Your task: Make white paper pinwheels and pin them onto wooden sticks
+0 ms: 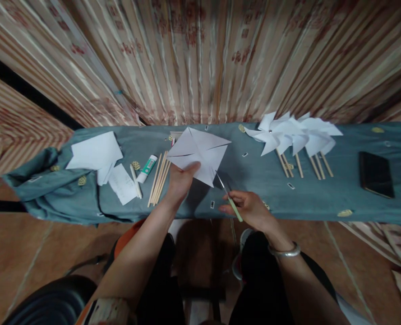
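Note:
My left hand (183, 180) pinches a square sheet of white paper (207, 155) near its lower edge, thumb on top. Slits run inward from some of its corners, and crease lines cross its face. Held in my right hand (246, 207) are scissors (234, 207) with a pale green handle, seen nearly edge-on. Their blade tips meet the sheet's lower corner; whether the blades are parted I cannot tell. Just left of my left hand lie several thin wooden sticks (159, 178).
Finished white paper pinwheels (298, 133) on sticks lie on the right of the cloth-covered table (254, 180), with a black phone (376, 174) beyond. At the left are white paper sheets (95, 151), a written note (123, 184), a white pen (135, 180) and a glue stick (147, 169). A curtain (200, 63) hangs behind.

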Available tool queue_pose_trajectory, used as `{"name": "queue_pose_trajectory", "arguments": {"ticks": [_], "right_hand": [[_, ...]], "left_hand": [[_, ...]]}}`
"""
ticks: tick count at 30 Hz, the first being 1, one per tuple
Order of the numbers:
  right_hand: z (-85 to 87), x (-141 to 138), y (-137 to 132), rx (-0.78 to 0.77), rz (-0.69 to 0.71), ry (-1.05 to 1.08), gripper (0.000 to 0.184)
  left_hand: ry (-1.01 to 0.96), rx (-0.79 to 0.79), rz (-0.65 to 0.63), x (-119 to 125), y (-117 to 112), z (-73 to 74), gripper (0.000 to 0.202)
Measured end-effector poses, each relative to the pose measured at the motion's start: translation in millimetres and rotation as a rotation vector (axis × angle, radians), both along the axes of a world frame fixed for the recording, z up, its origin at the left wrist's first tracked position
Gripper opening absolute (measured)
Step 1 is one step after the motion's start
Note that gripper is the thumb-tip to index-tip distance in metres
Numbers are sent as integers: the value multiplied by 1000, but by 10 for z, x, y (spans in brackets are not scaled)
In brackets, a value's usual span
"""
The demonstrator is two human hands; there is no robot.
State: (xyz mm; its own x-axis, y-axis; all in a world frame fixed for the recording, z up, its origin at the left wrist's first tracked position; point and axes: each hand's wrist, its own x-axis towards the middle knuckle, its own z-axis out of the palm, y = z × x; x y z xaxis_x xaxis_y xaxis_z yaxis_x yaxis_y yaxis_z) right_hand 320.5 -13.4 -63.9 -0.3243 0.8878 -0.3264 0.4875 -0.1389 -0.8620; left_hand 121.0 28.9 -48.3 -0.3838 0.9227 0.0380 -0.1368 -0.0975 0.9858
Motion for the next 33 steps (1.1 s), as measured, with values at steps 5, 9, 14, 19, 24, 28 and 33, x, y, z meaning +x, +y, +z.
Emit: {"name": "queue_pose_trajectory", "arguments": {"ticks": [5, 9, 14, 19, 24, 28, 33], "right_hand": [[15, 326, -16, 411, -78, -665, 33], [43, 483, 25, 436, -105, -1006, 35], [171, 525, 189, 395, -114, -1085, 36], [229, 523, 299, 381, -89, -1094, 33], [218, 478, 303, 356, -54, -1118, 28], [212, 421, 320, 331, -52, -1124, 33], [187, 384, 343, 334, -49, -1130, 31]], "left_hand": [[-153, -65, -11, 38, -34, -104, 31], [-297, -182, -146, 175, -97, -298, 40], [-278, -243, -318, 274, -170, -434, 44], [-49, -188, -280, 127, -198, -534, 68], [688, 80, -148, -105, -298, -570, 77], [1197, 248, -451, -32, -418, -576, 50], [1430, 151, -616, 162, -482, -616, 53]]}}
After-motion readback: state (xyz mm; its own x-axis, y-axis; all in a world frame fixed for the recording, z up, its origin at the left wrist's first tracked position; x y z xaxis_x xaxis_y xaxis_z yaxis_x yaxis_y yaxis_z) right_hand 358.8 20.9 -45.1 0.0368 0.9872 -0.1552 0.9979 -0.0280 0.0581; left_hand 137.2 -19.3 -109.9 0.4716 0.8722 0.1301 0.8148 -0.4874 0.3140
